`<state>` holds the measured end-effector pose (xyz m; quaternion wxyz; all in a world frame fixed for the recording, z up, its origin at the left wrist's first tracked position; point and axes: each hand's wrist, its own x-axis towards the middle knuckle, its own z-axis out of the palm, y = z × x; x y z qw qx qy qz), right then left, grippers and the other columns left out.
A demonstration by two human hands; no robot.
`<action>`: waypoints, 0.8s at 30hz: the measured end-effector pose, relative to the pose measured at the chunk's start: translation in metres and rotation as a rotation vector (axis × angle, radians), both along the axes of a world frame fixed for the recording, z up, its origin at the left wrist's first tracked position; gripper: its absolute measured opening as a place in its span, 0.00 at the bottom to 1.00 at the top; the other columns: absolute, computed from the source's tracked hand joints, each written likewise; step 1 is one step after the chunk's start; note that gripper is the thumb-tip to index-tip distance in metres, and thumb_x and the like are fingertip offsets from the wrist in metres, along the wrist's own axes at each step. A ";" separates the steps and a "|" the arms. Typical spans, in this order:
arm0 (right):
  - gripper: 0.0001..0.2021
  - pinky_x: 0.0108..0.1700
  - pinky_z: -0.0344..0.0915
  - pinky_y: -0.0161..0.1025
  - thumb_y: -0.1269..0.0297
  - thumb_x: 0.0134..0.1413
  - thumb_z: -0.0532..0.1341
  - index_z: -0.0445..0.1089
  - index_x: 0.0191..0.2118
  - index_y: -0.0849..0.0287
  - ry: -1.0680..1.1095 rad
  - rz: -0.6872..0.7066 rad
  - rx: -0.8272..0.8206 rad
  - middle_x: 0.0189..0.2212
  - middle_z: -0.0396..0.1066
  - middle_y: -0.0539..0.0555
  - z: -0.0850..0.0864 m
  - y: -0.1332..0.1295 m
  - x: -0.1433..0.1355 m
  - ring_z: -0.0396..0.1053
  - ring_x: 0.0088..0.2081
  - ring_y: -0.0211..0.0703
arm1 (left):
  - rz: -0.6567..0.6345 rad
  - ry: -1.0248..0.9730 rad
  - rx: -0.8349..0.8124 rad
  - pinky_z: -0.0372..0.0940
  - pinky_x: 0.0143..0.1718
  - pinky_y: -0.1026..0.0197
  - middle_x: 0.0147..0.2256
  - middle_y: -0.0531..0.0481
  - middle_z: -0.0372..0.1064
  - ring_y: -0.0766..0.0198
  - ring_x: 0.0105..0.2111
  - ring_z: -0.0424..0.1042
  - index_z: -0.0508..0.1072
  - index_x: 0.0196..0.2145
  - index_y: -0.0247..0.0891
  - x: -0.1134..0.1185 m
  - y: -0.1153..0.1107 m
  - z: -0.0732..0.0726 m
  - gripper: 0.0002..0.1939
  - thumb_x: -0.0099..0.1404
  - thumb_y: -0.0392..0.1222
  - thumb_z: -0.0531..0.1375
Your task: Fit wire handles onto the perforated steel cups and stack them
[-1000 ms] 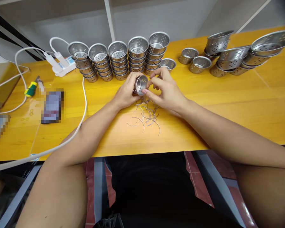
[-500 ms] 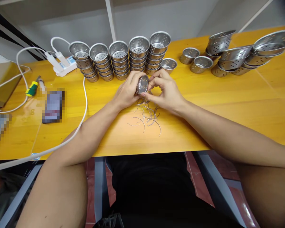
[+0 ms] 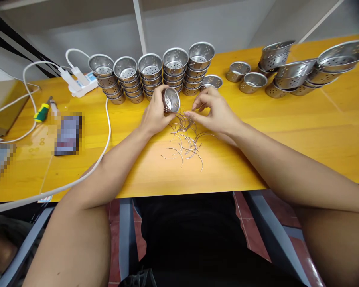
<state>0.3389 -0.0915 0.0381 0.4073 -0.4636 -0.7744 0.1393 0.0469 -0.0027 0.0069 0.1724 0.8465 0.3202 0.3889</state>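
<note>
My left hand [image 3: 156, 111] is wrapped round a small perforated metal cup [image 3: 171, 100], whose mouth tilts up and to the right. Just right of the cup is my right hand [image 3: 214, 109], thumb and forefinger slightly apart, with nothing visible between them. Its fingertips hover over a loose pile of thin curved wires [image 3: 189, 145] spread on the tabletop below both hands. Behind my right hand stands another perforated cup [image 3: 213, 81], partly covered by the fingers.
Stacks of perforated cups [image 3: 150, 65] line the back of the yellow table [image 3: 242, 167]. More cups [image 3: 253, 82] and larger perforated bowls [image 3: 341, 56] stand at right. Leftward lie a phone [image 3: 68, 134], a screwdriver [image 3: 42, 113] and a power strip [image 3: 83, 84]; its white cable [image 3: 108, 123] crosses my left arm.
My right hand has drawn away from the cup's rim to the right, and its fingers have parted. The cup in my left hand has shifted slightly left and turned its mouth more upward.
</note>
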 end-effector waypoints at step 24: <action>0.23 0.53 0.80 0.55 0.58 0.61 0.88 0.91 0.58 0.61 -0.293 -0.270 -0.066 0.49 0.85 0.64 0.078 0.007 0.068 0.78 0.42 0.52 | -0.174 0.097 -0.107 0.82 0.69 0.40 0.75 0.36 0.74 0.43 0.67 0.82 0.70 0.78 0.49 0.007 -0.029 0.014 0.38 0.77 0.56 0.76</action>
